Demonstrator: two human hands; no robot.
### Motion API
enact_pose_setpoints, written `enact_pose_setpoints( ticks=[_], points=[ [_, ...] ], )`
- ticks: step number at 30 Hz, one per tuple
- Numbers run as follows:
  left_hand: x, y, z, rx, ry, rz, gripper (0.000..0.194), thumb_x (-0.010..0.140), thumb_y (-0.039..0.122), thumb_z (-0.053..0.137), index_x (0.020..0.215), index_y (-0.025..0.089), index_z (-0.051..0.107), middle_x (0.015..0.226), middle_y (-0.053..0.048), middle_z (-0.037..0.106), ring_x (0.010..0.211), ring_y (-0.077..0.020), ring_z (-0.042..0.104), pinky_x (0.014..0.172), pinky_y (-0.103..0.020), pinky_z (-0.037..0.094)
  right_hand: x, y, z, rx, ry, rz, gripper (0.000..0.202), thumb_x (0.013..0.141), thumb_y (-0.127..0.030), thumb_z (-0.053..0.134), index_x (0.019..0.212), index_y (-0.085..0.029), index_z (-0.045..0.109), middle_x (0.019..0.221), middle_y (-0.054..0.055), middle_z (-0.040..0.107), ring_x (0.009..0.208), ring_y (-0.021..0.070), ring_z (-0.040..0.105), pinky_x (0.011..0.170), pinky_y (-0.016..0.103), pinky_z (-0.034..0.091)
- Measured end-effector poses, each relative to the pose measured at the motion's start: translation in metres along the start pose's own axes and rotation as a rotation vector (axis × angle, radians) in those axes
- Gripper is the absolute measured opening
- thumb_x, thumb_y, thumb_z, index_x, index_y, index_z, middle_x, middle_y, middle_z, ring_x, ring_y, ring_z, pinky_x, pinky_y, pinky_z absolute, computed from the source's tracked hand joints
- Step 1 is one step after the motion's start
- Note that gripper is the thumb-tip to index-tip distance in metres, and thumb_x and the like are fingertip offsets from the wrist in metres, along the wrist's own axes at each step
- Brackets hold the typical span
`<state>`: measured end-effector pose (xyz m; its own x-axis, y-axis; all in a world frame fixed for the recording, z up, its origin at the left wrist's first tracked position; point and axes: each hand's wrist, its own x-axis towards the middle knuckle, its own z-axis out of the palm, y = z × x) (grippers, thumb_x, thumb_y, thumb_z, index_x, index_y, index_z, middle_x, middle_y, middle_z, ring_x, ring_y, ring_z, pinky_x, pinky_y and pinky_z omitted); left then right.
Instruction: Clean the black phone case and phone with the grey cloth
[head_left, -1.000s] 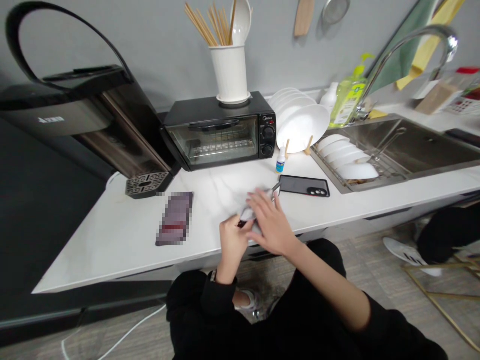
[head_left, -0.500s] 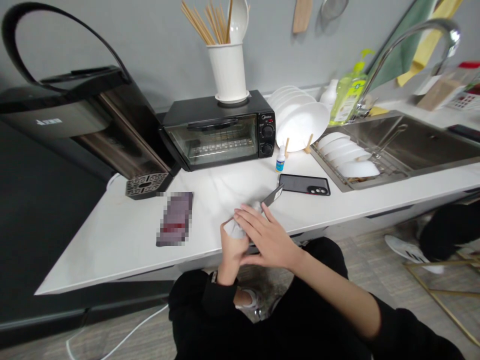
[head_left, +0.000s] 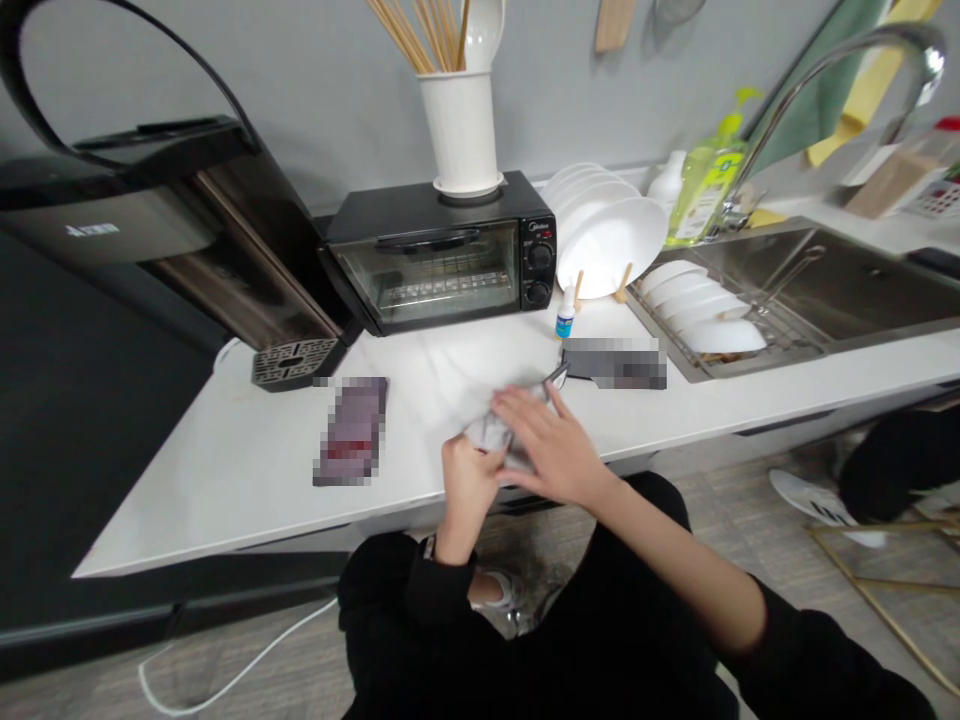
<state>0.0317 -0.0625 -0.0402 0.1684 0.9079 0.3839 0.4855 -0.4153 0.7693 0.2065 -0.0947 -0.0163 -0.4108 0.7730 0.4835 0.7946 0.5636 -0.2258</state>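
Just above the counter's front edge, my left hand (head_left: 466, 478) is closed round part of a light grey cloth (head_left: 486, 432). My right hand (head_left: 556, 447) presses on the cloth with long fingers laid over it and its thumb underneath. From beneath the right fingers sticks out the corner of a dark flat slab (head_left: 556, 376) with a pale patch; the rest is covered by hand and cloth. Beyond it lies a dark phone (head_left: 622, 366), partly pixelated. A small white bottle (head_left: 565, 315) with a blue label stands behind.
A pixelated purplish flat thing (head_left: 352, 430) lies left on the white counter (head_left: 225, 500). Behind stand a black drinks machine (head_left: 225, 250), a toaster oven (head_left: 442, 265) and racked white plates (head_left: 611, 240). Right is a sink (head_left: 847, 290) with bowls (head_left: 701, 305). Another person's shoe (head_left: 825, 508) shows below.
My hands have moved slightly apart, the right one a little to the right. More of the cloth shows between them, and less of the dark slab sticks out.
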Motion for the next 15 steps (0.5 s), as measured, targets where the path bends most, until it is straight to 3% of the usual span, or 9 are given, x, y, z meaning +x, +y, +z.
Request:
enact_pose_setpoints(
  ticks=[3,4,7,10,12,15],
  points=[
    [0.000,0.009,0.001,-0.099,-0.011,-0.037,0.025,0.094,0.038,0.070,0.101,0.019,0.084,0.094,-0.004,0.083,0.078,-0.0196,0.075,0.078,-0.027,0.058,0.003,0.021,-0.001,-0.079,0.160,0.311,0.074,0.107,-0.066,0.035,0.159,-0.014,0.041,0.162,0.018,0.050,0.158,0.0352,0.035,0.130,0.068,0.012],
    [0.000,0.011,0.001,-0.124,-0.008,-0.051,0.025,0.094,0.038,0.070,0.104,0.020,0.083,0.097,-0.004,0.084,0.081,-0.0198,0.076,0.078,-0.027,0.058,0.004,0.021,0.002,-0.095,0.179,0.350,0.074,0.107,-0.065,0.034,0.158,-0.013,0.042,0.162,0.019,0.049,0.160,0.0371,0.031,0.130,0.069,0.012],
    [0.000,0.007,0.002,-0.123,-0.003,-0.093,0.017,0.089,0.032,0.073,0.084,0.017,0.080,0.077,-0.004,0.080,0.067,-0.0189,0.072,0.067,-0.026,0.057,0.003,-0.006,0.012,-0.057,0.092,0.173,0.080,0.104,-0.069,0.037,0.158,-0.010,0.042,0.164,0.020,0.046,0.163,0.0375,0.020,0.131,0.066,0.011],
    [-0.001,0.000,0.002,-0.113,-0.004,-0.126,0.014,0.084,0.026,0.073,0.074,0.016,0.075,0.067,-0.004,0.076,0.057,-0.0180,0.068,0.057,-0.025,0.054,0.001,-0.028,0.015,0.004,-0.026,-0.067,0.085,0.104,-0.071,0.037,0.163,-0.011,0.034,0.166,0.017,0.045,0.162,0.0315,0.026,0.134,0.059,0.010],
    [-0.001,0.003,0.001,-0.127,-0.014,-0.117,0.014,0.086,0.028,0.072,0.082,0.016,0.078,0.077,-0.005,0.080,0.065,-0.0190,0.072,0.064,-0.026,0.057,0.002,-0.019,0.010,-0.008,-0.007,-0.003,0.081,0.105,-0.068,0.036,0.164,-0.013,0.032,0.165,0.017,0.047,0.159,0.0307,0.033,0.134,0.060,0.010],
    [-0.001,0.013,0.000,-0.151,-0.029,-0.085,0.021,0.092,0.034,0.071,0.100,0.018,0.083,0.095,-0.005,0.084,0.079,-0.0200,0.076,0.075,-0.027,0.059,0.006,0.010,0.000,-0.088,0.119,0.281,0.073,0.107,-0.063,0.035,0.160,-0.012,0.038,0.161,0.020,0.051,0.158,0.0355,0.035,0.131,0.067,0.011]
  ],
)
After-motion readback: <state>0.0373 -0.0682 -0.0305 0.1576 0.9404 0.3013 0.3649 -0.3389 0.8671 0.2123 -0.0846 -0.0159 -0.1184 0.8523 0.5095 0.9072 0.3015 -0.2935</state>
